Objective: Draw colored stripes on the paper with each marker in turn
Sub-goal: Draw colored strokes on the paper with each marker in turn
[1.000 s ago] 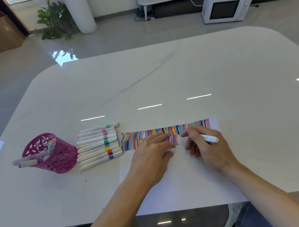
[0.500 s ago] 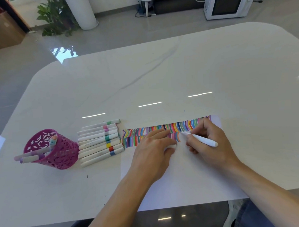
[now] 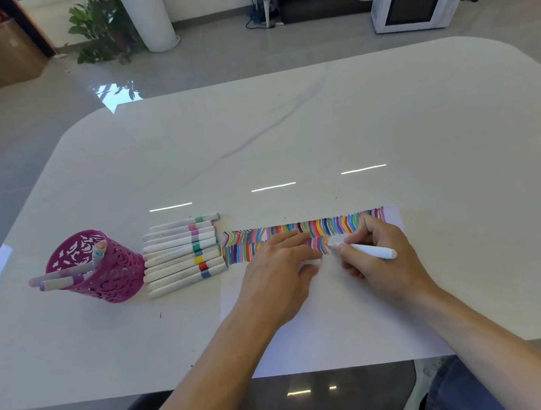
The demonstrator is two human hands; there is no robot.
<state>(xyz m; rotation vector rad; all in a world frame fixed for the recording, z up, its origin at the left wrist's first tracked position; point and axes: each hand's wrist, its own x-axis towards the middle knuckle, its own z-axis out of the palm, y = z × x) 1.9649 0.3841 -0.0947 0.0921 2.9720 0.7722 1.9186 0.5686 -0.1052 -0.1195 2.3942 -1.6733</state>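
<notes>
Has rolled the right hand up since a second ago, so that its knuckles now cover the right end of the upper band of stripes. Grips one white marker between thumb and curled fingers, tip down on the paper at the right end of the shorter lower band. Presses the left hand flat on the sheet just left of that tip, fingers straight, hiding part of both bands. Works on one sheet reaching the near edge of the table, with two bands drawn along the sheet's far edge. Has about nine more in a row of markers just left of the paper, side by side and touching, coloured rings toward the sheet. Has one pink openwork cup nearer the left edge, against the row or just beside it, cannot tell which, with four markers in view: two jutting out to the left, two caps up at the rim. Sits facing, beyond the far edge, one potted plant, one white column and one white microwave on the floor.
</notes>
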